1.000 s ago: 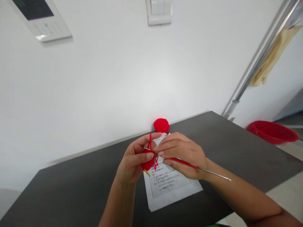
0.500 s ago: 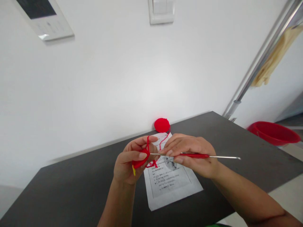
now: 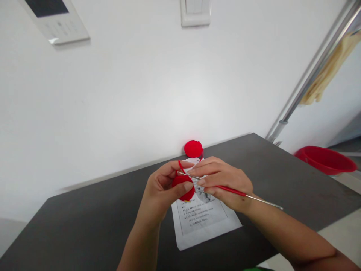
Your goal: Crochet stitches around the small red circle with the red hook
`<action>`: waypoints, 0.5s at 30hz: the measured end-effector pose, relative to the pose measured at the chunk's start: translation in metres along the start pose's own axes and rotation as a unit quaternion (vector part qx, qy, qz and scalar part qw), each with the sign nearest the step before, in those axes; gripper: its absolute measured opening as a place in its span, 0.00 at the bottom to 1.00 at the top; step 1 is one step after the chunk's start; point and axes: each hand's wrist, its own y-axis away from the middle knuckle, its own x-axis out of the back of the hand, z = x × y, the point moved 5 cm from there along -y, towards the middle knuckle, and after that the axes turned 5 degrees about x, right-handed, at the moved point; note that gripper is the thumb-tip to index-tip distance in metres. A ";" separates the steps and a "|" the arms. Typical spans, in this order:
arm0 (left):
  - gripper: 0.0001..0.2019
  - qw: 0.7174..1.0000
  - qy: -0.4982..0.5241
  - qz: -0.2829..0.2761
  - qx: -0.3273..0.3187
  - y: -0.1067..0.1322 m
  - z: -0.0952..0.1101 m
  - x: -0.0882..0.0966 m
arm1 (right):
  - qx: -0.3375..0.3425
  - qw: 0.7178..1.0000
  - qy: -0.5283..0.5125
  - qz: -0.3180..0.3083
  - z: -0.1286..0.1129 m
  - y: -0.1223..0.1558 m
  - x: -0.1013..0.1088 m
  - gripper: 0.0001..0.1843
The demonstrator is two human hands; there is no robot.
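My left hand (image 3: 162, 190) pinches a small red crocheted piece (image 3: 184, 187) between thumb and fingers, just above a printed paper sheet (image 3: 203, 221). My right hand (image 3: 222, 182) grips a crochet hook (image 3: 242, 194) with a red handle and a long metal shaft; its tip pokes into the top of the red piece. A strand of red yarn runs from the piece back to a red yarn ball (image 3: 193, 148) lying against the wall.
The dark grey table (image 3: 84, 222) stands against a white wall. A red basin (image 3: 325, 159) sits on the floor to the right, beside a slanted metal pole (image 3: 313, 71) with a cloth hanging on it. A wall panel and a switch are overhead.
The hook, level half a second ago, has tilted so its tip points up and left into the piece. My left hand has turned the red piece and moved slightly right.
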 end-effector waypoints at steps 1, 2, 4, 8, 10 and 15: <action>0.17 1.000 -0.001 0.002 0.005 0.000 0.000 -0.001 | 0.016 0.999 0.027 -0.017 -0.001 -0.001 0.000 0.08; 0.18 1.000 -0.002 0.006 0.011 0.000 -0.001 -0.001 | 0.022 0.999 0.039 -0.025 -0.001 -0.001 0.000 0.08; 0.20 1.000 -0.008 0.010 0.025 0.001 -0.002 0.000 | 0.004 1.000 0.021 -0.023 0.002 0.000 0.001 0.07; 0.18 0.999 -0.025 0.010 0.028 0.000 -0.002 0.005 | -0.102 0.988 -0.110 0.037 0.016 0.009 0.000 0.07; 0.14 0.999 -0.034 0.029 0.011 -0.001 -0.001 0.010 | -0.159 0.968 -0.180 0.072 0.024 0.014 -0.001 0.07; 0.10 0.996 -0.042 0.069 -0.030 -0.004 0.002 0.016 | -0.228 0.925 -0.286 0.104 0.035 0.021 -0.005 0.05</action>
